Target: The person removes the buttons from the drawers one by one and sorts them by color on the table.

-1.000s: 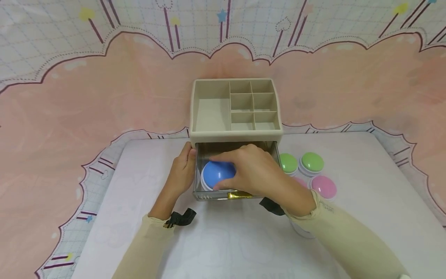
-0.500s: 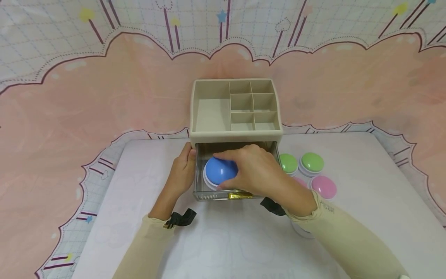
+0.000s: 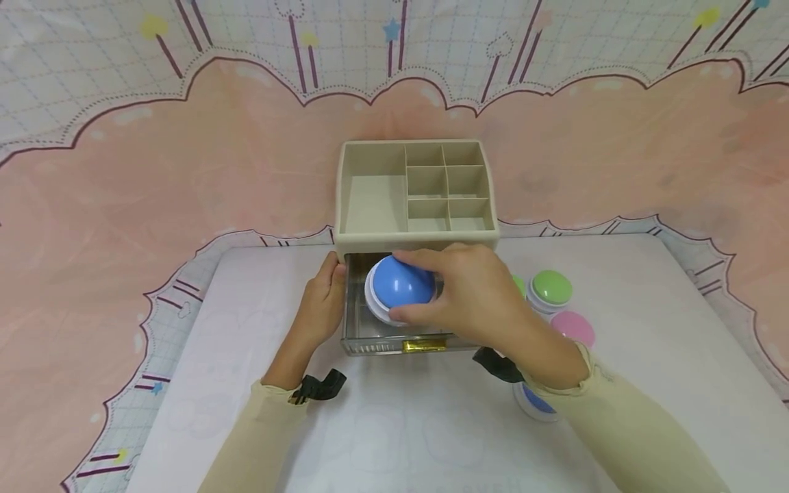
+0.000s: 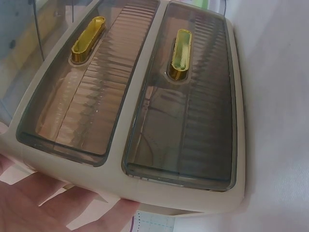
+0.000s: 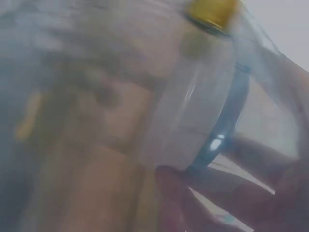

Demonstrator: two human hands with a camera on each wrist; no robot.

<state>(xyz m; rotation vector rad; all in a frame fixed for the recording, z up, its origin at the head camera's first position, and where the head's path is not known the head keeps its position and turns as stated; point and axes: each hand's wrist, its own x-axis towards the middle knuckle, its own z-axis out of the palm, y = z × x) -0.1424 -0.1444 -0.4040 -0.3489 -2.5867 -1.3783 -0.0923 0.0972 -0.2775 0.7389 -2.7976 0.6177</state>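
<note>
A round white container with a blue domed lid (image 3: pixel 403 282) is pinched between the thumb and fingers of my right hand (image 3: pixel 477 294). It is over the pulled-out clear drawer (image 3: pixel 370 348) of a cream desktop organizer (image 3: pixel 376 205). The right wrist view is blurred, but the white side of the container (image 5: pixel 186 106) shows beside the fingers, seen through clear plastic. My left hand (image 3: pixel 322 301) rests against the organizer's left side. In the left wrist view, its extended fingers (image 4: pixel 72 205) touch the cream side wall, below two smoky drawers with gold handles.
To the right of the organizer stand green-lidded containers (image 3: pixel 551 287) and a pink-lidded one (image 3: pixel 573 329). Another blue-lidded container (image 3: pixel 535 400) is partly hidden under the right forearm. Everything stands on a white table (image 3: pixel 401 438), with a patterned cloth (image 3: pixel 246 171) behind.
My right hand has lifted the blue-lidded container off the drawer's floor and moved it slightly right and up in the view. The left hand has stayed in place.
</note>
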